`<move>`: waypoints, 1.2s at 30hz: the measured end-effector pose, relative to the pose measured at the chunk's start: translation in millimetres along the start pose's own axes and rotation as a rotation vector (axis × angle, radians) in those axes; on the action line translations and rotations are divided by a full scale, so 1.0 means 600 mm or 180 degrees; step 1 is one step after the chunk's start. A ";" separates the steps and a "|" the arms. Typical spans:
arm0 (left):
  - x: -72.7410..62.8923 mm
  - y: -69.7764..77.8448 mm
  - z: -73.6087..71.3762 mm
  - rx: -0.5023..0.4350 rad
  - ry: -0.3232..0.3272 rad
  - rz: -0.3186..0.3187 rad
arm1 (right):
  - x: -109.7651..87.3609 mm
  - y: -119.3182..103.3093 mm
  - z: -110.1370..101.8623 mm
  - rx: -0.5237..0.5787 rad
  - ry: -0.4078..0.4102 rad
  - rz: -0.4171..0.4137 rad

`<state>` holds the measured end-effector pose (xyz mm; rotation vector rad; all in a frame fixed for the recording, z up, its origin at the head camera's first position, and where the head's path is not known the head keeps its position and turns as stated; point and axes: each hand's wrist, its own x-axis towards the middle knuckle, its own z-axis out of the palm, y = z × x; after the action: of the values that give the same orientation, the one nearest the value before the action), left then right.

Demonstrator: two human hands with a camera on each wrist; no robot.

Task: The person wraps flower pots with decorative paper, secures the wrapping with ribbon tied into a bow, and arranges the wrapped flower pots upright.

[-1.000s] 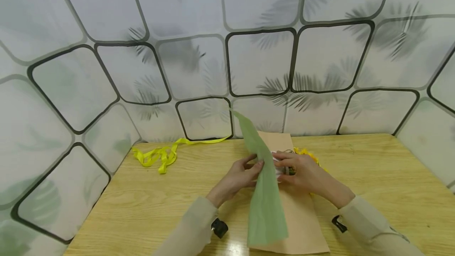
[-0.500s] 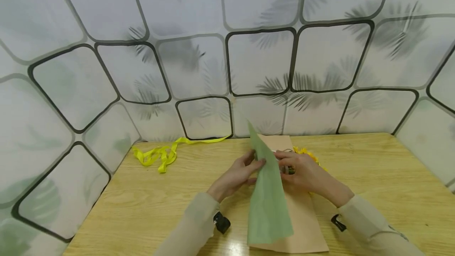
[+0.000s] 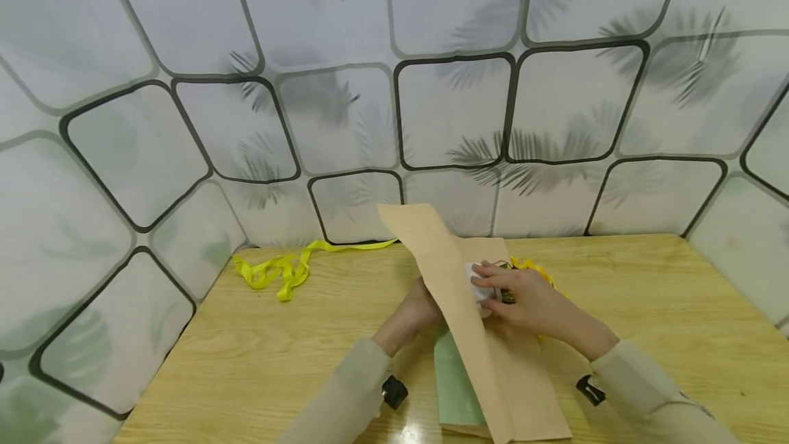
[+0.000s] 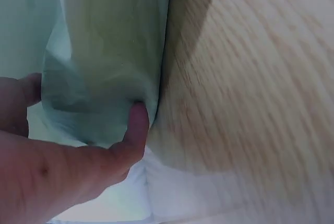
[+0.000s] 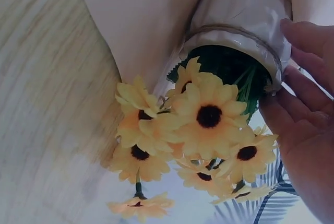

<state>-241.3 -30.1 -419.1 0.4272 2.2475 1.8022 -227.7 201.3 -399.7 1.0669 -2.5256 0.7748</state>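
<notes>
A potted bunch of artificial sunflowers [image 5: 209,114] lies on its side on tan wrapping paper [image 3: 524,379]. Its white pot [image 5: 237,7], tied with thin twine, is held by my right hand [image 3: 535,301], whose fingers and thumb lie along the pot's side. To the left of the pot, a raised tan flap of paper [image 3: 453,286] slants up and leftward. My left hand [image 3: 413,314] is behind that flap, its fingertips hidden in the head view. In the left wrist view it pinches green paper [image 4: 99,78] near a rounded fold. More green paper [image 3: 456,379] shows below the flap.
A yellow ribbon [image 3: 296,266] lies in loose curls at the table's back left. The wooden table [image 3: 296,362] meets a patterned cloth backdrop [image 3: 456,115] along its far edge. Both wrists carry small black devices.
The green sheet that stood up between my hands has gone down, and a tan flap now stands there. My left hand has slipped behind it; my right hand stays on the pot.
</notes>
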 end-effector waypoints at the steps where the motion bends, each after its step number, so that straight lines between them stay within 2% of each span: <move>1: 0.001 0.001 0.002 0.0058 0.0028 0.0085 | 0.000 -0.001 0.001 -0.0004 0.0032 -0.0013; 3: 0.005 0.003 0.007 0.0145 0.0142 0.0293 | -0.001 -0.004 0.001 -0.0008 0.0109 -0.0039; 4: 0.006 0.005 0.010 0.0227 0.0243 0.0316 | -0.001 -0.007 0.000 0.0023 0.0167 -0.0042; 9: 0.012 0.011 0.018 0.0472 0.0565 0.0573 | 0.001 -0.027 -0.010 -0.0073 0.0769 -0.0283; 10: 0.010 0.012 0.019 0.0520 0.0588 0.0570 | 0.002 -0.034 -0.014 -0.0064 0.0867 -0.0331; 11: 0.010 0.012 0.020 0.0522 0.0572 0.0664 | 0.003 -0.041 -0.017 -0.0078 0.0938 -0.0374; 13: 0.010 0.012 0.021 0.0629 0.0603 0.0857 | 0.005 -0.059 -0.025 0.0045 0.0954 -0.0435; 17: 0.015 0.011 0.023 0.0645 0.0613 0.1250 | 0.008 -0.094 -0.036 0.0281 0.0885 -0.0494; 21: 0.020 0.012 0.023 0.0673 0.0634 0.1357 | 0.009 -0.119 -0.037 0.0277 0.0779 -0.0573; 24: 0.020 0.011 0.022 0.0796 0.0666 0.1336 | 0.012 -0.131 -0.032 0.0157 0.0737 -0.0672; 27: 0.020 0.011 0.022 0.0904 0.0740 0.1265 | 0.014 -0.136 -0.029 -0.0016 0.0803 -0.0756; 30: 0.018 0.013 0.023 0.0839 0.0744 0.1014 | 0.014 -0.138 -0.028 -0.0172 0.0898 -0.0785; 34: 0.013 0.018 0.026 0.0526 0.0680 0.0452 | 0.011 -0.133 -0.035 -0.0346 0.1017 -0.0698; 36: 0.010 0.020 0.027 0.0415 0.0676 0.0249 | 0.007 -0.129 -0.044 -0.0397 0.1080 -0.0621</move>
<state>-240.0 -10.5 -410.7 0.3670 2.5360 1.8222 -173.1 169.1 -348.3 1.0240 -2.1214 0.6699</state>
